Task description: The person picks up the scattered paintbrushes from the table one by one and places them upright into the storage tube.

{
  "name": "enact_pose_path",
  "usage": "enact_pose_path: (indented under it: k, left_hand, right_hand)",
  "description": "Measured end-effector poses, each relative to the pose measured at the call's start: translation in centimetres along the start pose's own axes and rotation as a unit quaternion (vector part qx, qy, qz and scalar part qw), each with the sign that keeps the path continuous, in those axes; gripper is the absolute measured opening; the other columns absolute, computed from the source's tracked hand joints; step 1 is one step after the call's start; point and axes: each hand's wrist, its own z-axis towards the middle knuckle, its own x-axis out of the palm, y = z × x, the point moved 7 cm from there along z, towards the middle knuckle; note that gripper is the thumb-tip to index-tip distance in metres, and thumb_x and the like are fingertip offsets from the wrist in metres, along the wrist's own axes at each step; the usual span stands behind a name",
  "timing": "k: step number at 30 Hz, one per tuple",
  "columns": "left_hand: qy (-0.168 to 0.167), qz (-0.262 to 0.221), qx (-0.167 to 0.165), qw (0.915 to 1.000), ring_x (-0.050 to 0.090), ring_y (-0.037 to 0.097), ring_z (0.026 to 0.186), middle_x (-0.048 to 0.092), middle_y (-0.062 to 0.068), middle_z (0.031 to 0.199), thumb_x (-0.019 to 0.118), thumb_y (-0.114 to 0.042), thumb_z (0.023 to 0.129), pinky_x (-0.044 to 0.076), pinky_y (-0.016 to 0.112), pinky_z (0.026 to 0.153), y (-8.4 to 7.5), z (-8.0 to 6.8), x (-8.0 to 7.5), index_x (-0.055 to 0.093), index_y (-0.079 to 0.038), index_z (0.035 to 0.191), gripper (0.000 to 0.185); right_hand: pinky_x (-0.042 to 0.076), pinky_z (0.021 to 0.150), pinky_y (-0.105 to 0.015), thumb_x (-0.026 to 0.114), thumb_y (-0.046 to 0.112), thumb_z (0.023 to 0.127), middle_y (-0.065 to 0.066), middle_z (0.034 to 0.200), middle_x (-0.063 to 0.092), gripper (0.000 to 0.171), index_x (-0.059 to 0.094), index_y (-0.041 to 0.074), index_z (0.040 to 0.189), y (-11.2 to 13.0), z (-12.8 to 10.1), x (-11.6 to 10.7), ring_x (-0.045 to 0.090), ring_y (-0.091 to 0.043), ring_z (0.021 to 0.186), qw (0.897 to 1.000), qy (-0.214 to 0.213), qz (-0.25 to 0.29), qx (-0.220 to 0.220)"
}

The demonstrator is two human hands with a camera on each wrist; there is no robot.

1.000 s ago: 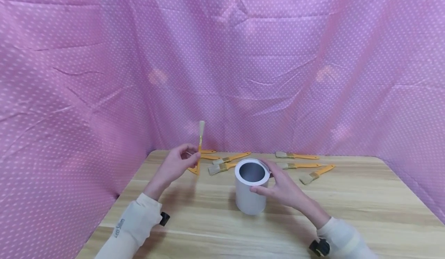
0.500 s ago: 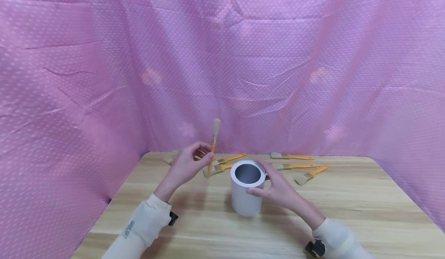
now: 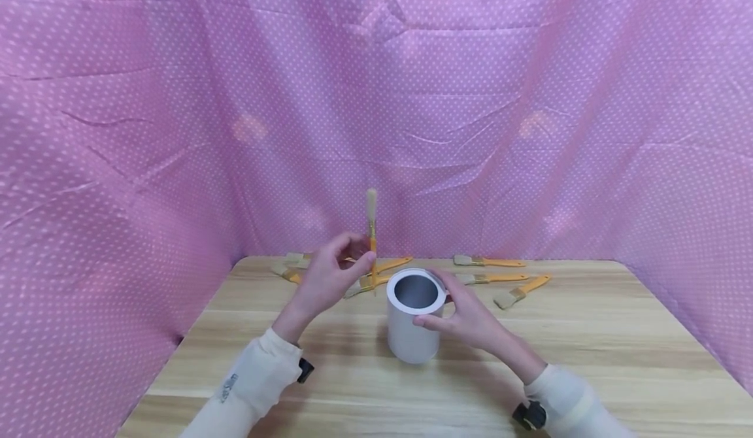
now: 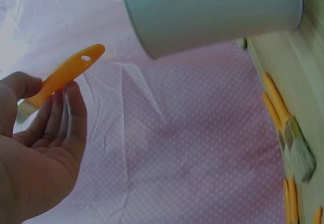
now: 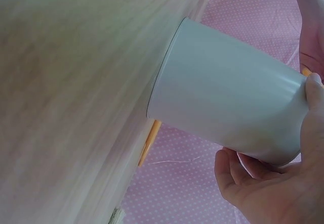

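Note:
A paintbrush (image 3: pixel 372 229) with an orange handle stands upright, bristles up, pinched between the thumb and fingers of my left hand (image 3: pixel 329 271). In the left wrist view the handle (image 4: pixel 76 70) with its hanging hole points away from the palm. Just right of it, a white can (image 3: pixel 414 336) sits upright on the table with its round mouth uncovered; its inside looks grey and bare. My right hand (image 3: pixel 470 317) grips the can near the rim, thumb in front and fingers round the far side. The right wrist view shows the can's smooth wall (image 5: pixel 223 87) between thumb and fingers.
Several more paintbrushes lie along the back of the wooden table (image 3: pixel 353 399), some behind my left hand and some at the right, such as one slanted brush (image 3: pixel 523 292). A pink dotted cloth (image 3: pixel 376 98) hangs behind and at both sides.
My left hand has carried the paintbrush rightward and slightly up, closer to the can. The right hand stays on the can, while the whole view has shifted a little.

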Motion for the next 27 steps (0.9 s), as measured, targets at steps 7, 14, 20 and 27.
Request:
enact_pose_path:
  k: [7, 14, 20, 27]
  left_hand:
    - [0.001, -0.035, -0.010, 0.9993, 0.067, 0.026, 0.097, 0.067, 0.010, 0.107, 0.069, -0.014, 0.099, 0.060, 0.034, 0.083, 0.7, 0.0, 2.4, 0.065, -0.002, 0.116, 0.021]
    - [0.018, 0.037, 0.013, 0.9991, 0.067, 0.015, 0.096, 0.070, -0.001, 0.103, 0.073, -0.020, 0.097, 0.058, 0.033, 0.085, 1.3, -0.2, 3.6, 0.068, -0.011, 0.113, 0.019]
    - [0.034, 0.089, 0.004, 0.9954, 0.063, 0.012, 0.102, 0.069, -0.010, 0.106, 0.075, -0.027, 0.096, 0.056, 0.047, 0.090, 2.2, -0.4, 4.5, 0.070, -0.017, 0.114, 0.021]
    - [0.043, 0.095, -0.016, 0.9944, 0.061, 0.012, 0.106, 0.068, -0.011, 0.111, 0.075, -0.032, 0.095, 0.052, 0.048, 0.095, 2.8, -0.7, 4.9, 0.070, -0.020, 0.118, 0.026]
  right_hand:
    - [0.053, 0.092, -0.041, 0.086, 0.055, 0.076, 0.003, 0.135, 0.057, 0.098, 0.042, 0.012, 0.152, -0.3, 0.1, 0.0, 0.060, -0.015, 0.111, 1.000, 0.004, -0.001, 0.009]
    - [0.054, 0.093, -0.039, 0.084, 0.058, 0.077, 0.003, 0.136, 0.056, 0.099, 0.041, 0.011, 0.152, -0.2, 0.2, 0.0, 0.058, -0.014, 0.114, 1.000, 0.011, -0.001, 0.009]
    - [0.054, 0.091, -0.038, 0.085, 0.055, 0.078, 0.004, 0.135, 0.057, 0.095, 0.042, 0.013, 0.152, 0.0, 0.1, -0.1, 0.059, -0.013, 0.113, 1.000, 0.011, 0.002, 0.001]
    - [0.055, 0.091, -0.038, 0.084, 0.056, 0.078, 0.004, 0.135, 0.057, 0.094, 0.043, 0.015, 0.151, 0.1, 0.0, 0.0, 0.059, -0.013, 0.113, 1.000, 0.013, -0.003, 0.004]
